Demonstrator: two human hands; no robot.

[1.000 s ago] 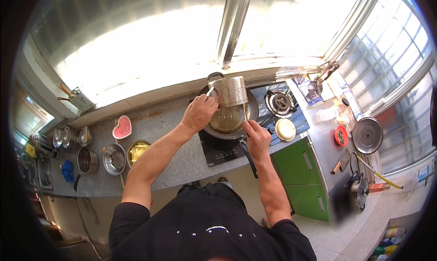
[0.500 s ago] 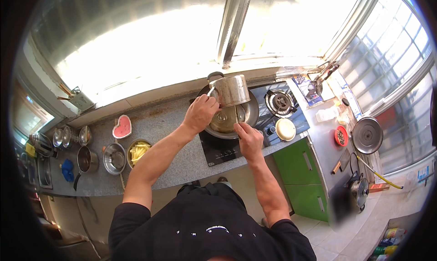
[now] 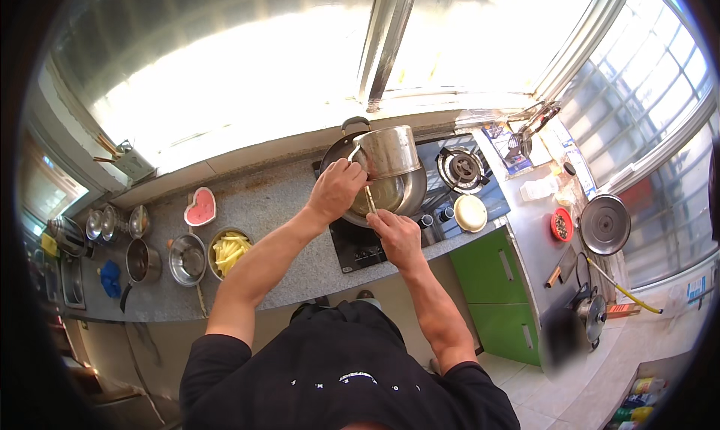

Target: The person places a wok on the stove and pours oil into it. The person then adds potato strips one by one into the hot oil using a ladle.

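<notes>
Over the stove, the left hand (image 3: 335, 190) is closed on the handle of a steel pot (image 3: 388, 152), tilted above a wok (image 3: 382, 194). Its contents are hidden. The right hand (image 3: 397, 233) grips a thin utensil (image 3: 370, 199) at the wok's near rim. Farther left on the grey counter (image 3: 292, 242) sit a bowl of yellow strips (image 3: 229, 251), an empty steel bowl (image 3: 187, 260) and a pink heart-shaped dish (image 3: 200, 207). Bright windows (image 3: 300, 77) run along the far wall.
</notes>
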